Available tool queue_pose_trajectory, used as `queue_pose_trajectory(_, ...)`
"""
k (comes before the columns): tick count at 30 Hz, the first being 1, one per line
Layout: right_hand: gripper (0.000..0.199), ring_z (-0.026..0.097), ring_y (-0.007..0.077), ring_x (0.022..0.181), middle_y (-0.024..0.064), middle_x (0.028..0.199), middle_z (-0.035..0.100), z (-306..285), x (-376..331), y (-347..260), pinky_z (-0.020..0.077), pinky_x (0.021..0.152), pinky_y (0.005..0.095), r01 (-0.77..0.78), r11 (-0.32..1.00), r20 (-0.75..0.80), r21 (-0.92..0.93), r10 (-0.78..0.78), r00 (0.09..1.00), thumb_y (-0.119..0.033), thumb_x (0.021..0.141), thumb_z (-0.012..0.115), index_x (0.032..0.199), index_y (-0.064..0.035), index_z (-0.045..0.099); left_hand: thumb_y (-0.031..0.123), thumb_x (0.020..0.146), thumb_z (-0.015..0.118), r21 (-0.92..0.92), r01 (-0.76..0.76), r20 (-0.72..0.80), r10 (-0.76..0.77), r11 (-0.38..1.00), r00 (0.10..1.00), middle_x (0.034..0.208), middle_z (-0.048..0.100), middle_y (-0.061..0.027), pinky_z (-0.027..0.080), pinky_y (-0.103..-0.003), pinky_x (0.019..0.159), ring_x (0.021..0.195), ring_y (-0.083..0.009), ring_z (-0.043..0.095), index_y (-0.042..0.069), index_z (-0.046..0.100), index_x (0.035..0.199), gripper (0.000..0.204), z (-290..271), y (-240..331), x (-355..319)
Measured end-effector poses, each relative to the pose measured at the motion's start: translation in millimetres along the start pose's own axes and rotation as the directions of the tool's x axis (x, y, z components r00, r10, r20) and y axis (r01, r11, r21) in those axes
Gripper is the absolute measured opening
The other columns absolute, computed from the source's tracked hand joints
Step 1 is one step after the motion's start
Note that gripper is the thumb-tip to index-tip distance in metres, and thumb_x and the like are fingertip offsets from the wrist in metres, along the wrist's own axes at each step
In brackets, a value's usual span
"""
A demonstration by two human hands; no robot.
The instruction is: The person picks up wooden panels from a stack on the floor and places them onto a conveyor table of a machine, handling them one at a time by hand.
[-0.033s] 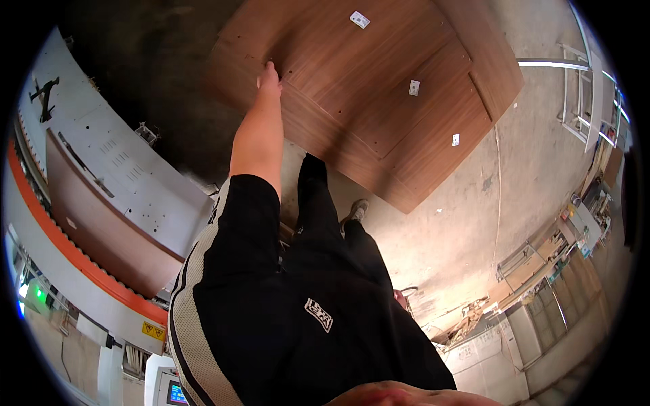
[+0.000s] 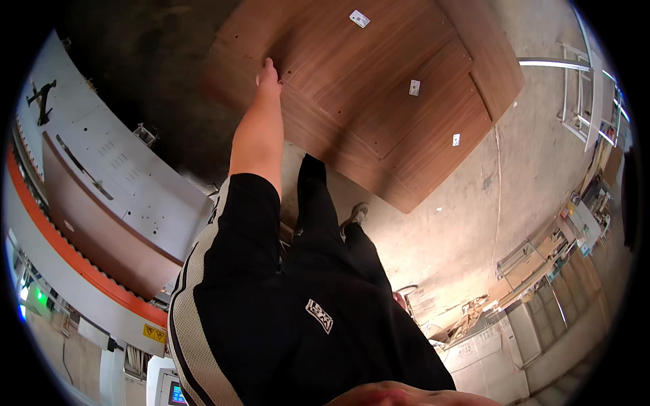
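Note:
My left arm reaches forward over a stack of brown wood-grain panels [image 2: 379, 74]. At its end, my left hand [image 2: 269, 74] touches or hovers just over the near left part of the top panel, fingers partly stretched out, with nothing visible in it. Small drilled holes dot the panel near the hand. Three white labels lie on the panels, one of them a label [image 2: 414, 87] near the middle. Only a sliver of my right hand [image 2: 400, 299] shows past my black shirt, beside a thin dark curved thing [image 2: 409, 289]. Its fingers are hidden.
At left stands a machine with a grey perforated table [image 2: 135, 196], an orange rail [image 2: 74, 254] and a brown panel [image 2: 95, 210] along it. A metal rack [image 2: 579, 101] is at far right. Cluttered workbenches [image 2: 535, 260] and scrap pieces [image 2: 470, 318] line the lower right.
My left hand's fingers have shifted very slightly on the panel. The machine at left sits a touch further left in view. The panels look the same.

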State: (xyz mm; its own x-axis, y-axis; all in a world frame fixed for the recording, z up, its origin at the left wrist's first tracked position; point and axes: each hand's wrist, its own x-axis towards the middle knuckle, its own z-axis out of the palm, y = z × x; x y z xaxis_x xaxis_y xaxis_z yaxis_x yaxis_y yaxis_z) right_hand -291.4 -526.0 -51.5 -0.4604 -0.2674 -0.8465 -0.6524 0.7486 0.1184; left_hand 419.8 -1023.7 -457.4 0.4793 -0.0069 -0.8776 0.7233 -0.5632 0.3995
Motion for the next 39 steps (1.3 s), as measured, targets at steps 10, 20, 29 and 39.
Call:
queue_pose_trajectory(10, 0.035, 0.07, 0.0329, 0.093, 0.0166, 0.095, 0.072, 9.1, -34.0, 28.0, 0.0524, 0.079, 0.0389, -0.04, 0.999, -0.068, -0.012, 0.039, 0.997, -0.041, 0.097, 0.058, 0.109, -0.0101, 0.071, 0.065, 0.087, 0.065, -0.022, 0.016, -0.001, -0.016, 1.0, 1.0, 0.132, 0.059, -0.0109, 0.057, -0.046, 0.072, 0.108, -0.0333, 0.06, 0.004, 0.057, 0.13, 0.076, 7.0, -29.7, -15.1)
queue_pose_trajectory(20, 0.032, 0.069, 0.0352, 0.091, 0.0167, 0.094, 0.072, -29.0, -13.3, -128.0, 0.0528, 0.078, 0.0419, 0.164, 0.981, -0.129, -0.102, -0.177, 0.976, -0.038, 0.091, 0.061, 0.104, -0.0109, 0.071, 0.054, 0.095, 0.06, -0.106, 0.061, 0.233, -0.035, 0.993, 0.972, 0.136, 0.05, -0.0183, 0.061, -0.044, 0.072, 0.093, -0.0357, 0.063, 0.002, 0.037, 0.141, 0.073, -98.5, -171.6, -132.8)
queue_pose_trajectory(29, 0.042, 0.066, 0.0381, 0.107, 0.0217, 0.11, 0.07, -81.6, 72.4, -333.8, 0.0516, 0.092, 0.0443, 0.58, 0.809, -0.284, -0.095, -0.581, 0.763, -0.037, 0.089, 0.065, 0.117, -0.0053, 0.066, 0.035, 0.104, 0.05, -0.199, 0.028, 0.318, 0.037, 0.98, 0.947, 0.117, 0.061, -0.0174, 0.062, -0.046, 0.076, 0.094, -0.0318, 0.068, 0.0, 0.045, 0.126, 0.042, -194.3, -224.6, -296.6)
queue_pose_trajectory(39, 0.08, 0.057, 0.0342, 0.126, 0.0252, 0.132, 0.061, -120.7, 124.7, -364.4, 0.0455, 0.102, 0.0412, 0.524, 0.849, -0.034, 0.063, -0.523, 0.852, -0.054, 0.085, 0.071, 0.132, 0.009, 0.056, 0.028, 0.095, 0.055, -0.298, 0.099, 0.113, -0.067, 0.95, 0.991, 0.107, 0.066, -0.0181, 0.059, -0.048, 0.075, 0.085, -0.0323, 0.07, -0.003, 0.048, 0.124, 0.043, -202.8, -292.5, -473.3)
